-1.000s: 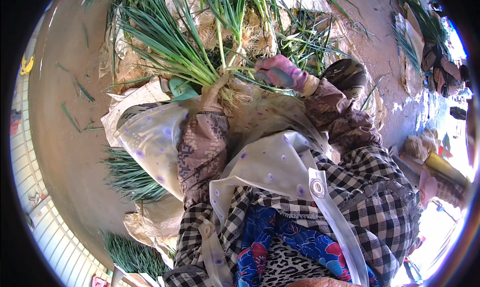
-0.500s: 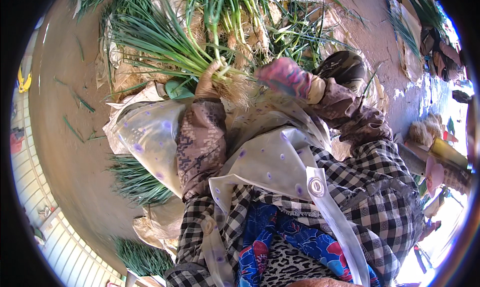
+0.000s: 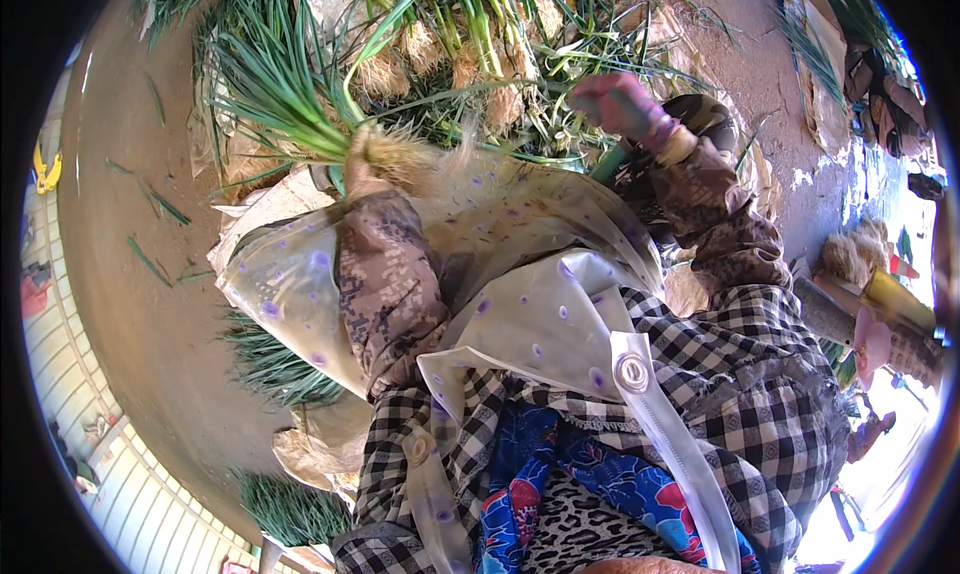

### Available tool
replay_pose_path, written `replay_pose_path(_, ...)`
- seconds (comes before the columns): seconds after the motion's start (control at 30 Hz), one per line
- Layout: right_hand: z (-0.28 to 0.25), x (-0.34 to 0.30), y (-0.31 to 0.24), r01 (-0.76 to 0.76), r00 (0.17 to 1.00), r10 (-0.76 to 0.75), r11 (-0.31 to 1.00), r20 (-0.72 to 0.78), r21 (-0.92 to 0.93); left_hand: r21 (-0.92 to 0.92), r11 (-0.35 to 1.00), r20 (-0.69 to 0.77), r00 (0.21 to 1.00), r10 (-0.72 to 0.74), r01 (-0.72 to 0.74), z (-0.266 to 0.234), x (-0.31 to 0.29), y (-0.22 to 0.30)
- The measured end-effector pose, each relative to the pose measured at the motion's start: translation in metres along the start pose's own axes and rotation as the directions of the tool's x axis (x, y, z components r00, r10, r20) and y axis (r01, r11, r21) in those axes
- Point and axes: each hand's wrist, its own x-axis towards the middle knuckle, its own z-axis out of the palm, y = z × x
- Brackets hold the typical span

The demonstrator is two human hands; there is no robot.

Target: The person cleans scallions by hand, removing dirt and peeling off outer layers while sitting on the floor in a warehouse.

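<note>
The left hand clamps the green onions, leaves slanting forward-left, roots facing rightward toward the right hand, whose grip I cannot tell.

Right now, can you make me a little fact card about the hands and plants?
Left hand: gripping a bunch of green onions near its roots
Right hand: pink patterned glove, apart from that bunch; blurred, can't tell if holding anything
Lap: see-through spotted apron
Ahead: more green onions
</note>
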Motion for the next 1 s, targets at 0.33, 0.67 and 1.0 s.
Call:
replay_pose_path(0.33, 0.012, 0.003, -0.018, 0.148, 0.924, 0.153, 0.700, 0.349, -0.698, -0.122, 0.992, -0.002, 1.000, -0.019, 0.019, 0.029, -0.016, -0.010)
replay_pose_path(0.67, 0.131, 0.117, -0.078, 0.280, 0.960, -0.269, 0.923, 0.079, -0.266, -0.140, 0.974, 0.174, 0.973, -0.151, 0.177, 0.035, -0.024, -0.028)
replay_pose_path(1.0, 0.098, 0.078, -0.087, 0.178, 0.973, -0.161, 0.980, -0.166, 0.092, -0.196, 0.975, 0.113, 0.990, -0.087, 0.108, 0.027, -0.006, -0.028)
